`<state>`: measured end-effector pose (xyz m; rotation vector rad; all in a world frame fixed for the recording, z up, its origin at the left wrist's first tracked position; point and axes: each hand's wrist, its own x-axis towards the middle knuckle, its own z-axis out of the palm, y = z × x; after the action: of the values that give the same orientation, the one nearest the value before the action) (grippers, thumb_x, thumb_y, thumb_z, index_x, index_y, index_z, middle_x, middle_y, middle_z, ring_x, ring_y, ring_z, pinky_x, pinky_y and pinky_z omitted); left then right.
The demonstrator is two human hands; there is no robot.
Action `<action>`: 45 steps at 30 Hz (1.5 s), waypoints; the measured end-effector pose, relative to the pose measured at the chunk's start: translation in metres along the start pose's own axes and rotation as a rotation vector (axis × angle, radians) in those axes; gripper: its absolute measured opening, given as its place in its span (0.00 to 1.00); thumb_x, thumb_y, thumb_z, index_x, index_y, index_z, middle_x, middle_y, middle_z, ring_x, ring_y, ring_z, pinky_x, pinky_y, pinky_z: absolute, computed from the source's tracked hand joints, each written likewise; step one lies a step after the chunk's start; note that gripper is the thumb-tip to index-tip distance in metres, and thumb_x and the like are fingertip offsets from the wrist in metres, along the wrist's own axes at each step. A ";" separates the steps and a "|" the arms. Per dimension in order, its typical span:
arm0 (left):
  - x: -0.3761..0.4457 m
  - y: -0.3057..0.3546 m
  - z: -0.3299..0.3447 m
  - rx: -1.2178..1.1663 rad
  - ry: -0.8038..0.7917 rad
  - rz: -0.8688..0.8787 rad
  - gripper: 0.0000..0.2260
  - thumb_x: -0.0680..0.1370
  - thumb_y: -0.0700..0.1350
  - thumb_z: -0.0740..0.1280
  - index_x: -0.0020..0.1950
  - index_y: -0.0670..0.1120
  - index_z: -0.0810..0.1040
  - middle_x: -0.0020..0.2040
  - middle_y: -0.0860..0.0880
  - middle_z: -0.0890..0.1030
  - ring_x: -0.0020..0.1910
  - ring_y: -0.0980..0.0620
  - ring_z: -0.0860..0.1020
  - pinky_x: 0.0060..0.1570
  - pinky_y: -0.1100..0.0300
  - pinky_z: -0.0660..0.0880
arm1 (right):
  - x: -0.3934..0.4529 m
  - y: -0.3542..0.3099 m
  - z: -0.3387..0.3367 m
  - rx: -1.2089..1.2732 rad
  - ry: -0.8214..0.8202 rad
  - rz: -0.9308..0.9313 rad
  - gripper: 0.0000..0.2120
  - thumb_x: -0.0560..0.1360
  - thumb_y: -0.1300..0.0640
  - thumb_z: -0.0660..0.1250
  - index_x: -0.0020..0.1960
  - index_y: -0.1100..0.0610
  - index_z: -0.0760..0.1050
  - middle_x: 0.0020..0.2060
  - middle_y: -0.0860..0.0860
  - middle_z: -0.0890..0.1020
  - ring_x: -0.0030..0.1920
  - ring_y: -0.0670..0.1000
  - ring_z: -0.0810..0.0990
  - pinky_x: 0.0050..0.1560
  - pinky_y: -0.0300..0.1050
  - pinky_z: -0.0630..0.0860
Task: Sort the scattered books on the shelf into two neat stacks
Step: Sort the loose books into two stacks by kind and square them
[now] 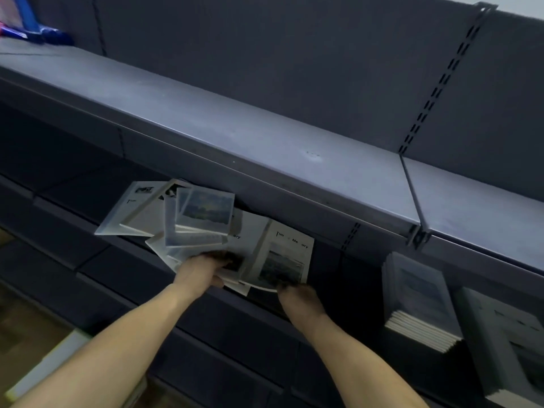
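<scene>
Both hands grip books printed "Tim… Me…ory".

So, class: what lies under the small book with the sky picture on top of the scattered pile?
Under the small sky-picture book lie several overlapping pale books, fanned out unevenly on the shelf. Their covers are mostly hidden, so their number cannot be counted. The left hand holds the pile's near edge.

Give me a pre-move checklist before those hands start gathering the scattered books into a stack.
1. Left hand on the loose books: ok, resting on the pile's near edge.
2. Right hand on the rightmost book: ok, at its near edge.
3. Books squared up: not ok, fanned at mixed angles.
4. Firmness of grip: cannot tell, fingers in shadow.
5. Neat stack at right stays clear: ok, apart from the pile.
</scene>
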<state>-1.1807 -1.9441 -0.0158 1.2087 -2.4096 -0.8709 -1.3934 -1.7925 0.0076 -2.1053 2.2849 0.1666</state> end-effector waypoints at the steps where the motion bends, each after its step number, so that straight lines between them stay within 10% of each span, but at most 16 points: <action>1: 0.002 0.000 0.001 0.051 -0.026 -0.033 0.15 0.80 0.46 0.62 0.64 0.61 0.74 0.50 0.54 0.84 0.45 0.59 0.82 0.49 0.69 0.73 | -0.011 0.005 -0.004 0.022 -0.005 0.053 0.09 0.79 0.52 0.59 0.48 0.51 0.76 0.37 0.43 0.74 0.35 0.39 0.71 0.34 0.28 0.69; 4: 0.000 0.008 0.003 0.183 -0.081 -0.083 0.19 0.80 0.43 0.64 0.70 0.55 0.72 0.52 0.54 0.82 0.44 0.63 0.80 0.44 0.74 0.70 | -0.045 0.027 -0.006 0.064 0.004 0.108 0.10 0.78 0.48 0.63 0.38 0.47 0.72 0.36 0.43 0.75 0.34 0.39 0.72 0.31 0.26 0.69; 8: 0.001 0.031 0.011 0.405 -0.062 -0.060 0.26 0.77 0.52 0.69 0.73 0.55 0.67 0.67 0.50 0.75 0.62 0.48 0.76 0.58 0.57 0.75 | -0.078 0.045 -0.006 -0.107 -0.202 -0.017 0.11 0.80 0.56 0.60 0.60 0.57 0.74 0.54 0.56 0.79 0.52 0.55 0.79 0.49 0.42 0.75; 12: 0.013 0.040 0.035 0.555 -0.060 -0.037 0.22 0.80 0.52 0.64 0.74 0.52 0.67 0.69 0.47 0.73 0.64 0.46 0.74 0.60 0.55 0.74 | -0.108 0.054 0.000 -0.173 -0.199 0.042 0.12 0.80 0.61 0.59 0.62 0.60 0.72 0.52 0.58 0.80 0.50 0.60 0.79 0.43 0.48 0.73; 28: -0.005 0.077 0.046 1.126 0.031 0.013 0.15 0.79 0.33 0.59 0.63 0.44 0.75 0.55 0.48 0.82 0.52 0.51 0.82 0.45 0.60 0.78 | -0.134 0.050 0.029 -0.165 -0.121 0.158 0.17 0.78 0.66 0.60 0.66 0.58 0.71 0.48 0.56 0.82 0.46 0.58 0.81 0.41 0.48 0.73; 33: -0.026 0.111 0.075 0.977 -0.001 0.159 0.11 0.77 0.35 0.64 0.55 0.47 0.79 0.47 0.50 0.84 0.44 0.51 0.83 0.38 0.59 0.77 | -0.136 0.053 0.034 -0.137 -0.101 0.143 0.20 0.78 0.65 0.60 0.69 0.57 0.68 0.47 0.55 0.82 0.45 0.57 0.80 0.37 0.47 0.70; 38: -0.044 0.142 0.119 0.745 0.104 0.459 0.24 0.52 0.35 0.81 0.46 0.48 0.85 0.24 0.50 0.78 0.20 0.51 0.76 0.17 0.64 0.67 | -0.144 0.057 0.044 0.168 0.027 0.278 0.25 0.79 0.57 0.62 0.75 0.53 0.61 0.52 0.56 0.81 0.50 0.57 0.80 0.43 0.48 0.75; 45: -0.065 0.177 0.169 0.572 0.036 0.691 0.15 0.65 0.41 0.77 0.50 0.49 0.82 0.37 0.49 0.83 0.36 0.50 0.82 0.26 0.59 0.76 | -0.157 0.053 0.054 0.674 0.245 0.429 0.33 0.77 0.55 0.68 0.77 0.44 0.57 0.65 0.47 0.75 0.62 0.49 0.77 0.62 0.42 0.75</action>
<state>-1.3378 -1.7464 -0.0322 0.4250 -2.8324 0.0499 -1.4357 -1.6271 -0.0277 -1.3507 2.4067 -0.7778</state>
